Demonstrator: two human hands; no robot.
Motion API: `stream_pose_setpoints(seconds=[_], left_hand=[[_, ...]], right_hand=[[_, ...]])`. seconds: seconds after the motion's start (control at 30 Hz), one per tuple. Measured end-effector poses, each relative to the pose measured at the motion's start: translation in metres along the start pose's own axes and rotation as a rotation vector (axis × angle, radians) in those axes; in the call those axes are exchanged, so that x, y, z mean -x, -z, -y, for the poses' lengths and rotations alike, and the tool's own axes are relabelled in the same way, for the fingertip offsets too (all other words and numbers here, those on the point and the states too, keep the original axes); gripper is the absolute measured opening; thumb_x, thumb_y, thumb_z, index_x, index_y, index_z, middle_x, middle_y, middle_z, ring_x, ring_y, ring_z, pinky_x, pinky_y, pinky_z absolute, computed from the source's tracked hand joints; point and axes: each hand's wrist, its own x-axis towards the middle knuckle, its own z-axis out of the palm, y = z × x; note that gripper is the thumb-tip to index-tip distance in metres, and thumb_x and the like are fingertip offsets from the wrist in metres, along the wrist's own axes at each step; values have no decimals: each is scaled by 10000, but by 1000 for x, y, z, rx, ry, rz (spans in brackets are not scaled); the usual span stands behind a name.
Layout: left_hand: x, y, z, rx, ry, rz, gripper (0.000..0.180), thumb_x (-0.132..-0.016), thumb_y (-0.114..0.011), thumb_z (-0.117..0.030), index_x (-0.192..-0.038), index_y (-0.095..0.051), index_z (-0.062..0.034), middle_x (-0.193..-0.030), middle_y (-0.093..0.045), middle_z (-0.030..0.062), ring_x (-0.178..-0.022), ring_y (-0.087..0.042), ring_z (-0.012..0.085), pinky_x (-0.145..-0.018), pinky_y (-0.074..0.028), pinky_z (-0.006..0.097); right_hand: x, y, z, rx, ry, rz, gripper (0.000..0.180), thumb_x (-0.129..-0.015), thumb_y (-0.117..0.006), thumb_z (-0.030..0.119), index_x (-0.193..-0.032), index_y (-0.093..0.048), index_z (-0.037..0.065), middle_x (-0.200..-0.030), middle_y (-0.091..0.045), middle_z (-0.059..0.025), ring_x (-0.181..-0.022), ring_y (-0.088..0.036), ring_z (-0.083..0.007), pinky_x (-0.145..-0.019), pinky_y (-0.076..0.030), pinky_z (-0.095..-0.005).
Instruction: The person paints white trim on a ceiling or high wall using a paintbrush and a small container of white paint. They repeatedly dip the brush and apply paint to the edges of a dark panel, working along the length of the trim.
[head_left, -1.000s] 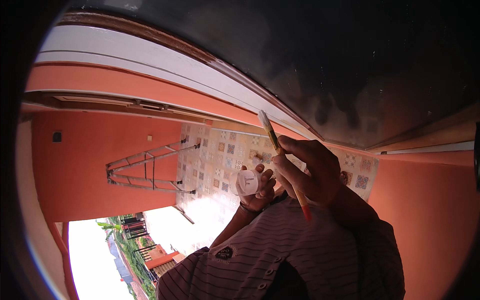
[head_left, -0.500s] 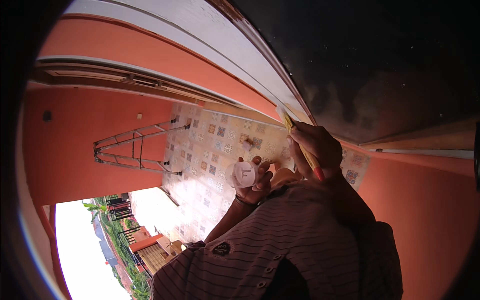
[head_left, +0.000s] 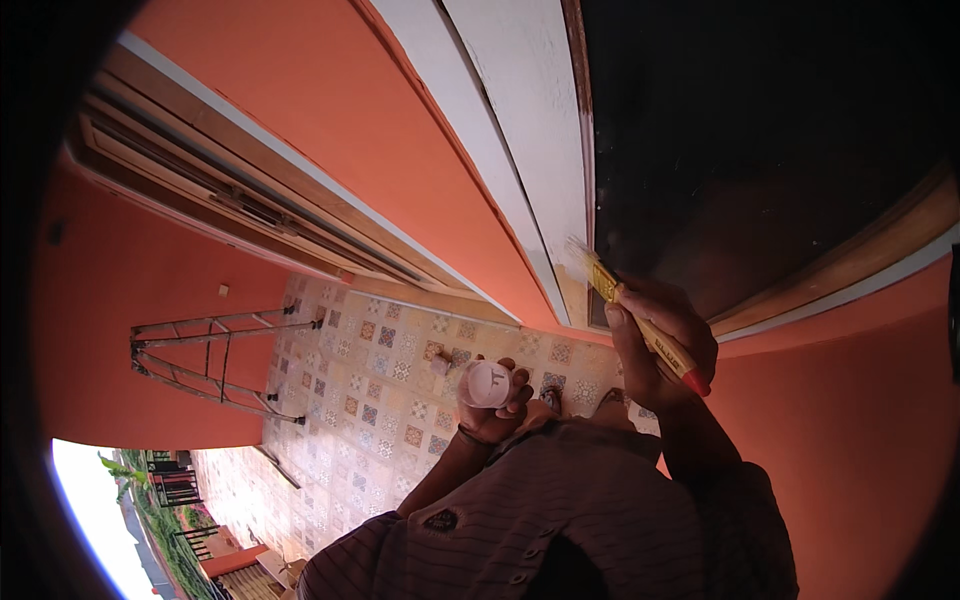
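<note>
My right hand is closed round the wooden handle of a paintbrush, its red end pointing back toward my wrist. The pale bristles touch or nearly touch the white-painted frame beside a dark glass pane. Lower and to the left, my left hand holds a small whitish plastic cup, fingers curled about its side. A pale layer with a dark mark shows inside the cup.
An A-shaped ladder stands by the orange wall at left. Patterned tiles cover the floor, where a small pale object lies. A wooden sliding-window frame runs along the left wall. Greenery shows outside.
My view has turned, so the white frame now stands steeper. The brush appears lower and further right, still at the frame. The cup also appears lower, still in my left hand.
</note>
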Motion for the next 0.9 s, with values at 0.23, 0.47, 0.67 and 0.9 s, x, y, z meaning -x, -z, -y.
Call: stream_pose_setpoints(seconds=[0.23, 0.47, 0.67, 0.9], left_hand=[[-13, 10, -36, -58, 91, -33, 565, -1046, -514, -504, -1235, -677, 3, -1082, -683, 244, -768, -646, 357, -477, -480, 304], [-17, 19, -40, -78, 116, 5, 558, -1052, -498, -495, -1210, -701, 0, -1051, -691, 238, -714, -645, 334, -462, -472, 294], [3, 25, -34, -93, -3, -73, 528, -1071, -479, -468, -1144, -687, 11, -963, -711, 253, -631, -656, 320, -420, -426, 284], [24, 40, -38, -39, -75, -71, 546, -1082, -473, -480, -1129, -677, 24, -961, -712, 259, -635, -674, 309, -423, -417, 282]], right_hand=[[-24, 10, 35, 25, -80, 51, 255, -919, -757, -113, -1142, -673, -21, -1084, -762, -190, -941, -775, -192, -771, -624, -287], [-55, -2, 29, 219, 113, 351, 225, -914, -747, -129, -1108, -707, -23, -1066, -762, -199, -979, -760, -200, -792, -603, -277], [-87, -20, 33, 332, 283, 195, 239, -894, -799, -84, -1108, -720, -12, -1030, -769, -178, -957, -778, -225, -794, -643, -317], [-25, -42, 18, 408, 191, 445, 239, -879, -803, -88, -1090, -733, -2, -1011, -768, -161, -906, -778, -252, -748, -632, -327]])
